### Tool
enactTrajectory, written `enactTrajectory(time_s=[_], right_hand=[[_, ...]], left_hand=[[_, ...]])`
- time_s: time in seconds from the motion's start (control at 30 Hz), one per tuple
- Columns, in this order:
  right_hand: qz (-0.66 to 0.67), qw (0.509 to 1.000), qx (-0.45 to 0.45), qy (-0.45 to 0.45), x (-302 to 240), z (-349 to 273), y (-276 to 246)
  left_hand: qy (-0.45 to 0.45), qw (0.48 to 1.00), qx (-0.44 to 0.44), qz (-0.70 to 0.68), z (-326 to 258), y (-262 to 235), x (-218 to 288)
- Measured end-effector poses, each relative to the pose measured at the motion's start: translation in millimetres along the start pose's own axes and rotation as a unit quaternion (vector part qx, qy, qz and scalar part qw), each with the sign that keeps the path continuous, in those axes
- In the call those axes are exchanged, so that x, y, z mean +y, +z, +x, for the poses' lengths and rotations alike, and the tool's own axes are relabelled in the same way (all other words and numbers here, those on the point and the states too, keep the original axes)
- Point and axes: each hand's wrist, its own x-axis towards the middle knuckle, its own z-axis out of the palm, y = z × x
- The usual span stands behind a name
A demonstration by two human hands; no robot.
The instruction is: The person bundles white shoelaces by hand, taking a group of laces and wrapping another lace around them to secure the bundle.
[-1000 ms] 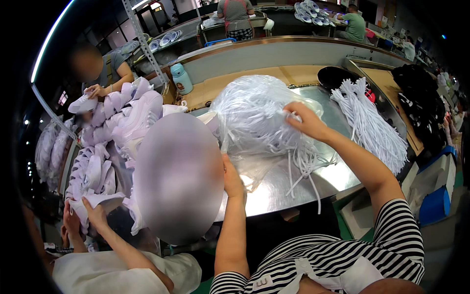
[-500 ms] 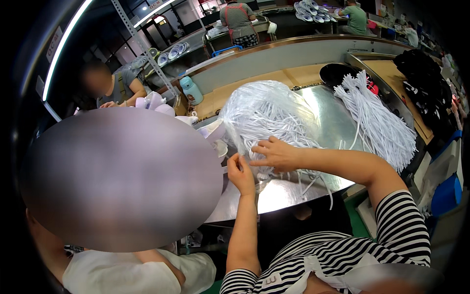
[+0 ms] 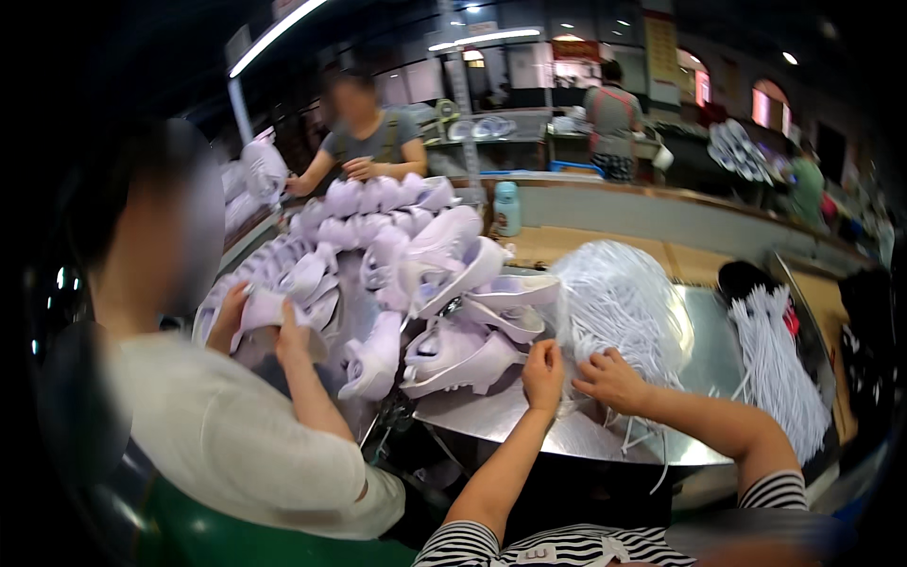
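Metal tabletop (image 3: 709, 326), hands (image 3: 543, 376) at bagged white laces (image 3: 619, 302)

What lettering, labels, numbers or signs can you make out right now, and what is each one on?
Pale patch on the striped shirt: one dark mark, not copied out.
Red banner in the background: too blurred to read.
Yellow sign in the background: too blurred.
Blue bottle: any print too small.

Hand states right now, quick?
Left hand: closed, apparently pinching the clear bag.
Right hand: partly curled at the bag; grip can't be told.
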Motion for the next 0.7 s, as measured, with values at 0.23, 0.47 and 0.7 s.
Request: enactTrajectory(time_s=[0.23, 0.47, 0.7], right_hand=[[0.106, 0.99, -0.007, 0.091, 9.2, 10.3, -35.2], [0.555, 0.7, 0.155, 0.421, 90.5, -43.5, -85.6], [0.567, 0.658, 0.379, 0.319, 182.6, -35.6, -226.6]], left_hand=[[-0.003, 1.0, 0.029, -0.007, -0.7, -9.7, -7.7], [-0.01, 1.0, 0.015, -0.009, 2.6, 3.1, -4.0], [-0.025, 0.999, 0.019, -0.023, 1.7, -10.3, -16.1]])
